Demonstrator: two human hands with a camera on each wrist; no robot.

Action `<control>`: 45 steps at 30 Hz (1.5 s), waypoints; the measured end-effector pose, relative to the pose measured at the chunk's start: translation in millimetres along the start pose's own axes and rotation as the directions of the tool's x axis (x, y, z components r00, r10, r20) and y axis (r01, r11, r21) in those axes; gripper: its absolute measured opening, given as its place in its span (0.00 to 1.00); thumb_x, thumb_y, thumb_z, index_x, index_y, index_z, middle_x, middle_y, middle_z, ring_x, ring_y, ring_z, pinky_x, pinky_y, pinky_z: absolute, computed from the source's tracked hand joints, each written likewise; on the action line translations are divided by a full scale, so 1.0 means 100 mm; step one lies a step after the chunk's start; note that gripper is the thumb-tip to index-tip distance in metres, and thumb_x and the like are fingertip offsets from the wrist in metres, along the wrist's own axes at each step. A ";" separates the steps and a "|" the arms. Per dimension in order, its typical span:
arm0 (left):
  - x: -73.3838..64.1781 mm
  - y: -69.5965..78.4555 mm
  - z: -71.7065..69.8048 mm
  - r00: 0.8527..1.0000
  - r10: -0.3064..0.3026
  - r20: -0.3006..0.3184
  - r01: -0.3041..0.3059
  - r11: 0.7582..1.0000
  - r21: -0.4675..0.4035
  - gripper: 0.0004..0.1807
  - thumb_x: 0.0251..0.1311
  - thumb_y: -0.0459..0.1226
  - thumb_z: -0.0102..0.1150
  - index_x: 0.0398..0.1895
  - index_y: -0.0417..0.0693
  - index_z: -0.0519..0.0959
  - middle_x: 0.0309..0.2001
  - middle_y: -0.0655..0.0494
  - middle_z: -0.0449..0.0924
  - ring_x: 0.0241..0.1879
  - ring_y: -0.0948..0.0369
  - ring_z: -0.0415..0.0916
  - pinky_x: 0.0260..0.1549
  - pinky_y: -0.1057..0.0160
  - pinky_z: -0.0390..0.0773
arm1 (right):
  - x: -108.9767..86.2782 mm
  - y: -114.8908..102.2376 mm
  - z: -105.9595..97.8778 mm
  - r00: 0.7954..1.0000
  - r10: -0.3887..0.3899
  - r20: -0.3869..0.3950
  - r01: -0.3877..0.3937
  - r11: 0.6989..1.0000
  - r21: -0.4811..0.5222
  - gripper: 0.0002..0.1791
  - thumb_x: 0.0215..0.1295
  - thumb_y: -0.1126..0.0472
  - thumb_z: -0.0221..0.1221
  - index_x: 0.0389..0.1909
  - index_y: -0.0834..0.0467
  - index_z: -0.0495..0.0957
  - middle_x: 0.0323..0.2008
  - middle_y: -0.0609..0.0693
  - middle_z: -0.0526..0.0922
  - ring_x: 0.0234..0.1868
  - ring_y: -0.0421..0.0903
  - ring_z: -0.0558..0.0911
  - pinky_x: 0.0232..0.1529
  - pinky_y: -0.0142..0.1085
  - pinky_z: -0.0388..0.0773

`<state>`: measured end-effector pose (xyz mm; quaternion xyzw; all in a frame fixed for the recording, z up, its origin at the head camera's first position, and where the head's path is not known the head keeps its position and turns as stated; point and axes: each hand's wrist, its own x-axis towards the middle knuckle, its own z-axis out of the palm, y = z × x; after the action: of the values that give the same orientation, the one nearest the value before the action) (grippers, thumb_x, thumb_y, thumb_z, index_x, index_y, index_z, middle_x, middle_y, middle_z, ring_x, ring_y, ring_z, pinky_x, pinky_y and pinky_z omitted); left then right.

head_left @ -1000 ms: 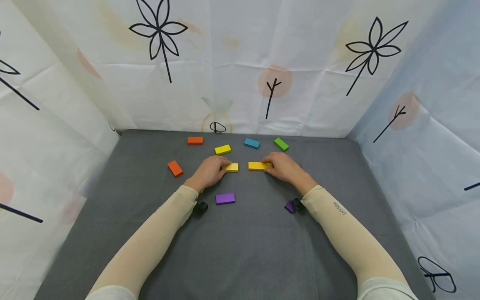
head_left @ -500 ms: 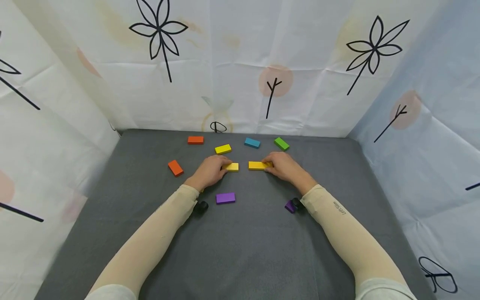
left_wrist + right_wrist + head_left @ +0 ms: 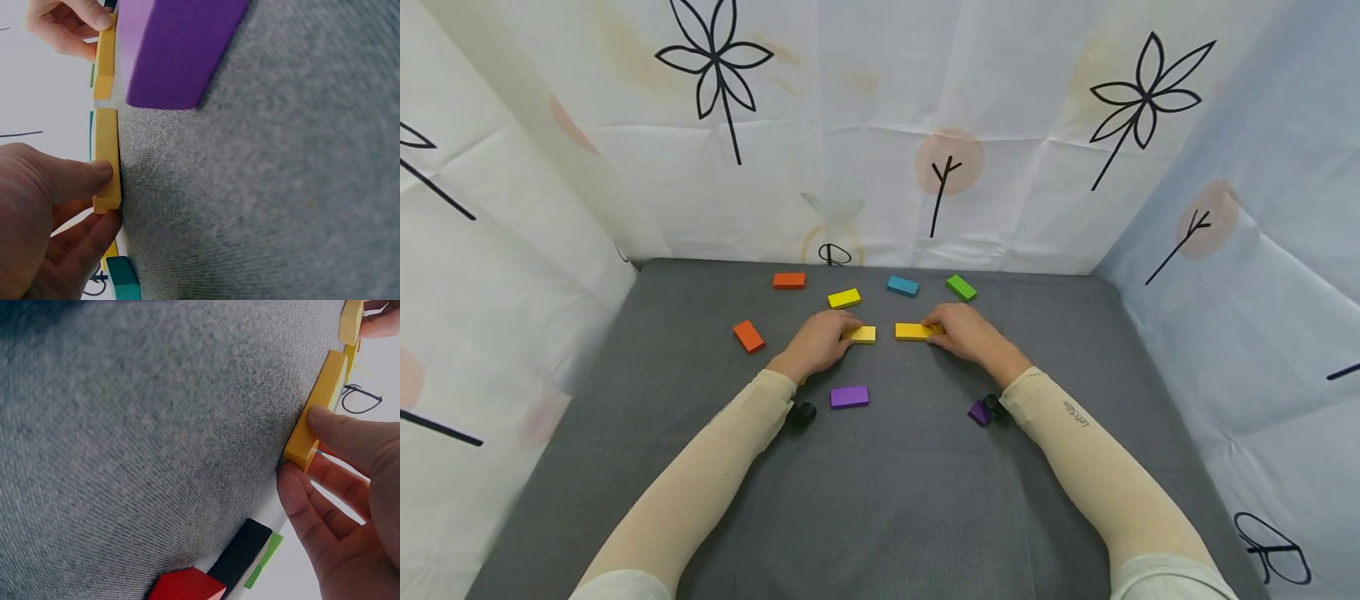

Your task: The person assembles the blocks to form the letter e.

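Observation:
My left hand (image 3: 820,343) pinches the near end of a pale yellow block (image 3: 865,335), thumb on one long side and fingers round the end in the left wrist view. Facing it, my right hand (image 3: 968,335) holds a golden yellow block (image 3: 911,332) by its right end. Both blocks lie lengthwise along nearly one line, with a narrow gap between their facing ends. In the right wrist view the thumb presses the side of the golden block (image 3: 319,403), and a finger reaches its end.
Behind the hands lie orange (image 3: 789,281), yellow (image 3: 844,298), blue (image 3: 902,287) and green (image 3: 961,287) blocks. Another orange block (image 3: 748,337) is left; purple blocks (image 3: 849,397) (image 3: 979,412) are nearer. Black (image 3: 242,549) and red (image 3: 187,584) blocks, plus a teal one (image 3: 124,278), show in wrist views.

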<state>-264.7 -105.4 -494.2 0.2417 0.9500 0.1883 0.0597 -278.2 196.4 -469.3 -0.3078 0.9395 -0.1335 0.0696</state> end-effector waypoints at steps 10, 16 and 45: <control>0.04 0.07 -0.02 1.000 0.008 -0.023 -0.008 1.000 -0.006 0.20 0.75 0.34 0.67 0.68 0.41 0.84 0.66 0.46 0.83 0.69 0.48 0.76 0.71 0.46 0.72 | 0.02 -0.03 -0.02 0.999 0.026 0.021 -0.026 1.000 -0.002 0.19 0.76 0.62 0.68 0.63 0.64 0.86 0.57 0.59 0.87 0.57 0.56 0.84 0.63 0.50 0.80; 0.11 0.09 0.00 1.000 0.015 -0.017 -0.015 1.000 -0.020 0.20 0.76 0.33 0.66 0.68 0.41 0.84 0.65 0.47 0.84 0.68 0.49 0.77 0.70 0.47 0.73 | 0.03 -0.02 -0.02 1.000 0.022 0.021 -0.022 1.000 -0.019 0.19 0.76 0.62 0.68 0.63 0.64 0.86 0.57 0.59 0.87 0.58 0.56 0.84 0.62 0.51 0.80; 0.27 0.20 0.07 0.999 0.045 -0.008 -0.045 0.998 -0.034 0.19 0.75 0.33 0.67 0.67 0.40 0.85 0.62 0.47 0.86 0.65 0.50 0.80 0.67 0.50 0.76 | 0.03 0.02 0.03 1.000 0.023 0.011 -0.022 0.999 -0.025 0.19 0.76 0.61 0.69 0.63 0.64 0.86 0.56 0.58 0.87 0.57 0.57 0.84 0.61 0.51 0.80</control>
<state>-278.2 -73.8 -493.6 0.2613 0.9412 0.2066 0.0559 -281.3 195.6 -472.7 -0.2988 0.9440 -0.1192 0.0727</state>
